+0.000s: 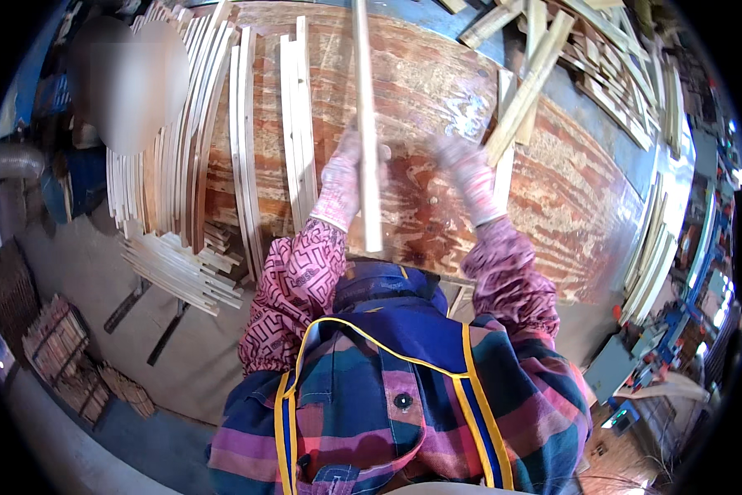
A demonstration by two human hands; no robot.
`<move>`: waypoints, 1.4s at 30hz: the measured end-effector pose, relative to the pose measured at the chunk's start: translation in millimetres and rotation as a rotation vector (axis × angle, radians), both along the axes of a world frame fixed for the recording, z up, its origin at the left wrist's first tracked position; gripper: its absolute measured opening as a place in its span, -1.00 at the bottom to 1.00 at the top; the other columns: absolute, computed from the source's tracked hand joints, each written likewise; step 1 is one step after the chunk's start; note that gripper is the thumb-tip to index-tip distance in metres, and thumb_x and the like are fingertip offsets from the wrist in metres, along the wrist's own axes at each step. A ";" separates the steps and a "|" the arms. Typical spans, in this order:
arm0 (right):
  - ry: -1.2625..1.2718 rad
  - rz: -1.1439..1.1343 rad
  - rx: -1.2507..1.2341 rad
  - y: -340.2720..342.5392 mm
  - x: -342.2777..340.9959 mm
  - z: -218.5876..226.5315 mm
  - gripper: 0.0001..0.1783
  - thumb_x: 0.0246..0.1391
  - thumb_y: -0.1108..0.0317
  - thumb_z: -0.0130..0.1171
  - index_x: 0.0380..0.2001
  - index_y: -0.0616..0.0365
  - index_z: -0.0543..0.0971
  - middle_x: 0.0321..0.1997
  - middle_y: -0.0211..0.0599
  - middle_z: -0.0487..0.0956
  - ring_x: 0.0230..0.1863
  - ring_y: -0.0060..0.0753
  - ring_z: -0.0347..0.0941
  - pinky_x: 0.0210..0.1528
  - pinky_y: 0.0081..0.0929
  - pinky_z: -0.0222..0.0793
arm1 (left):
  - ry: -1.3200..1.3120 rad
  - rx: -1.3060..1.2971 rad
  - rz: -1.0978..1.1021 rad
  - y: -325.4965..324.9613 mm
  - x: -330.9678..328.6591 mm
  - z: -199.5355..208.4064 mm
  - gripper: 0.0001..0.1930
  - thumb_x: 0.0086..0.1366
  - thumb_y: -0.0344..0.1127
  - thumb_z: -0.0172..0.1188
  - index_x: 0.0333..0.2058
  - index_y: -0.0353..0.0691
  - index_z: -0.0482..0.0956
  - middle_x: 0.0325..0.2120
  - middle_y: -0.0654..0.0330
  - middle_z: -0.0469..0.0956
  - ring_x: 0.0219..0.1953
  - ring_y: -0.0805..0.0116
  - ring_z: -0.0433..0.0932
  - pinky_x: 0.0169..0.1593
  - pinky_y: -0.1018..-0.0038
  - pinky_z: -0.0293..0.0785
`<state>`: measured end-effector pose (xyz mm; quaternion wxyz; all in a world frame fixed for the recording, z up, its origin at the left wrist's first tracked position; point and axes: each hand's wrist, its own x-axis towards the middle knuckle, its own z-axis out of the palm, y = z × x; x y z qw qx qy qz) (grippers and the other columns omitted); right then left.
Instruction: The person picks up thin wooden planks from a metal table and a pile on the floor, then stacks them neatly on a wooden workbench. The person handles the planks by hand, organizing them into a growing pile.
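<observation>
A long, pale wooden strip [369, 190] points away from me above the worktable. My left hand [345, 183], in a pinkish-white work glove, is closed round it, and fingertips show on the strip's right side. To the right of the strip, over the tabletop, is my gloved right hand [467, 175]; motion smears its fingers, so their grip cannot be made out. It is apart from the strip and near a few boards [529, 87] at the table's right. Pink patterned sleeves cover both forearms.
The worn brown plywood table [404, 198] spans the middle. Pairs of pale strips [293, 124] lie left of my left hand, with a larger row of strips [165, 177] beyond. Wood offcuts [610, 74] are heaped at the far right. A person with a blurred head stands far left.
</observation>
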<state>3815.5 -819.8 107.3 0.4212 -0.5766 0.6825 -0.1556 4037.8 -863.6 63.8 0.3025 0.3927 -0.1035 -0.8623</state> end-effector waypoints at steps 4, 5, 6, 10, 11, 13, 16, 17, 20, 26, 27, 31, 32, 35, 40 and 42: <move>0.341 -0.540 -0.142 -69.9 -110.2 -25.5 -0.29 0.14 -0.21 0.16 0.24 -0.04 0.45 0.29 -0.12 0.43 0.27 -0.17 0.39 0.28 -0.26 0.32 | 0.175 0.054 -0.076 -20.2 16.7 1.2 0.20 -0.06 0.76 -0.15 0.08 -0.41 0.45 -0.55 0.22 0.48 -0.60 0.39 0.47 -0.52 0.54 0.52; 0.648 -0.435 -0.210 -96.4 -123.7 -25.9 -0.25 0.16 -0.29 0.06 0.27 -0.09 0.41 0.38 -0.08 0.33 0.32 -0.10 0.33 0.35 -0.21 0.24 | 0.114 0.058 -0.012 -22.8 11.6 3.2 0.20 -0.04 0.75 -0.18 0.13 -0.40 0.41 -0.43 0.15 0.53 -0.54 0.33 0.52 -0.47 0.48 0.57; 0.686 -0.455 -0.216 -123.5 -137.4 -32.0 -0.21 0.12 -0.29 0.12 0.29 -0.09 0.38 0.37 -0.15 0.33 0.34 -0.09 0.31 0.32 -0.18 0.29 | 0.053 0.061 0.048 -25.7 5.7 5.1 0.20 -0.02 0.74 -0.20 0.17 -0.39 0.36 -0.30 0.09 0.58 -0.49 0.28 0.57 -0.42 0.42 0.61; 0.825 -0.447 -0.154 -202.2 -174.8 -46.0 -0.21 0.09 -0.28 0.14 0.28 -0.08 0.36 0.34 -0.05 0.33 0.31 0.01 0.31 0.23 -0.07 0.35 | -0.066 0.060 0.038 -31.0 6.0 -3.2 0.10 0.11 0.64 -0.16 0.25 -0.32 0.28 0.05 -0.08 0.52 -0.25 0.10 0.66 -0.23 0.22 0.66; 0.794 -0.472 -0.128 -221.1 -159.5 -44.4 -0.23 0.07 -0.29 0.14 0.23 -0.06 0.39 0.29 0.00 0.37 0.29 0.04 0.33 0.23 -0.08 0.34 | -0.081 0.044 0.023 -32.6 15.1 -26.4 0.06 0.14 0.60 -0.14 0.26 -0.30 0.27 0.11 -0.11 0.49 -0.19 0.05 0.67 -0.18 0.18 0.66; 0.868 -0.454 -0.223 -251.5 -117.5 -43.1 -0.25 0.07 -0.30 0.11 0.19 -0.06 0.43 0.28 -0.12 0.41 0.27 0.05 0.34 0.25 -0.12 0.32 | -0.194 -0.070 0.038 -21.2 18.3 -26.9 -0.35 0.30 0.11 0.21 0.16 -0.27 0.38 0.00 -0.04 0.58 -0.22 0.12 0.68 -0.20 0.25 0.69; 0.833 -0.108 -0.438 -296.2 -97.6 -76.4 -0.29 0.07 -0.20 0.13 0.23 -0.12 0.43 0.27 -0.27 0.44 0.29 -0.11 0.34 0.35 -0.15 0.19 | -0.198 -0.063 0.024 -19.5 5.7 14.6 -0.61 0.29 -0.22 0.29 -0.02 -0.37 0.53 -0.32 0.05 0.68 -0.37 0.32 0.68 -0.31 0.40 0.66; 0.721 -0.024 -0.449 -302.8 -75.1 -77.3 -0.29 0.07 -0.16 0.16 0.25 -0.12 0.41 0.29 -0.26 0.43 0.31 -0.14 0.32 0.37 -0.15 0.16 | -0.178 -0.141 -0.019 -14.8 11.4 11.9 -0.60 0.29 -0.21 0.29 -0.02 -0.41 0.55 -0.45 0.12 0.66 -0.42 0.37 0.66 -0.31 0.46 0.62; 0.827 0.043 -0.493 -332.1 -61.5 -88.2 -0.24 0.05 -0.07 0.22 0.31 -0.18 0.32 0.31 -0.25 0.42 0.32 -0.14 0.31 0.33 -0.18 0.22 | -0.345 -0.047 -0.024 -16.4 29.0 35.5 -0.52 0.25 -0.23 0.34 0.09 -0.31 0.49 -0.24 0.14 0.67 -0.43 0.42 0.62 -0.30 0.48 0.64; 0.970 0.180 -0.152 -347.8 -57.0 -37.0 -0.47 0.03 -0.11 0.21 0.05 -0.20 0.52 0.06 -0.26 0.60 0.19 -0.19 0.44 0.13 -0.27 0.42 | -1.467 -0.627 -0.148 -36.5 136.2 75.5 -0.71 0.16 -0.31 0.33 -0.14 -0.27 0.62 -0.29 0.11 0.64 -0.27 0.24 0.62 -0.15 0.35 0.56; 0.981 0.191 -0.112 -340.8 -54.3 -25.0 -0.48 0.04 -0.12 0.20 0.04 -0.19 0.53 0.05 -0.25 0.60 0.19 -0.19 0.44 0.11 -0.28 0.44 | -1.693 -0.771 -0.168 -32.7 179.3 55.7 -0.74 0.11 -0.31 0.34 -0.21 -0.27 0.64 -0.32 0.06 0.62 -0.27 0.11 0.60 -0.14 0.25 0.51; 0.433 0.117 -0.166 -225.3 -90.8 -53.2 -0.32 0.10 -0.17 0.17 0.21 -0.07 0.49 -0.04 -0.15 0.65 -0.06 -0.11 0.59 0.09 -0.29 0.45 | -2.039 -0.824 -0.230 -53.9 310.9 5.0 -0.68 0.21 -0.11 0.26 -0.13 -0.14 0.62 -0.26 0.05 0.62 -0.13 0.06 0.57 -0.05 0.24 0.48; 0.048 -0.021 0.072 -191.4 -76.6 -43.9 -0.38 0.13 -0.01 0.23 0.22 -0.03 0.49 -0.11 -0.21 0.68 -0.19 -0.28 0.60 -0.01 -0.38 0.45 | -2.014 -0.790 -0.450 -57.4 345.3 -0.2 -0.61 0.22 -0.07 0.26 -0.03 -0.09 0.59 -0.16 0.10 0.61 -0.06 0.05 0.56 0.02 0.23 0.46; -0.560 -0.511 0.150 -89.9 -48.2 -50.9 -0.61 0.18 0.26 0.27 -0.01 0.30 0.61 -0.17 -0.37 0.66 -0.24 -0.52 0.55 -0.14 -0.54 0.44 | -2.001 -0.395 -0.426 -72.6 342.8 -15.9 -0.53 0.20 -0.07 0.28 0.06 -0.11 0.53 -0.07 0.04 0.57 0.00 -0.02 0.53 0.08 0.22 0.45; -0.684 -0.644 0.243 -15.9 -1.1 -37.0 -0.63 0.22 0.20 0.21 -0.05 0.27 0.61 -0.27 -0.22 0.67 -0.34 -0.37 0.56 -0.22 -0.45 0.54 | -1.970 -1.022 -0.024 -75.5 210.9 37.8 -0.45 0.21 -0.17 0.30 0.15 -0.19 0.42 -0.06 -0.07 0.54 -0.02 -0.02 0.54 0.04 0.20 0.50; -0.588 -0.635 0.320 -11.5 30.2 -9.3 -0.63 0.28 0.11 0.11 -0.15 0.23 0.63 -0.36 -0.17 0.66 -0.39 -0.32 0.59 -0.34 -0.40 0.60 | -1.462 -1.153 0.074 -65.5 130.8 32.4 -0.45 0.21 -0.13 0.33 0.13 -0.18 0.46 -0.02 0.04 0.52 -0.01 0.15 0.54 0.08 0.25 0.49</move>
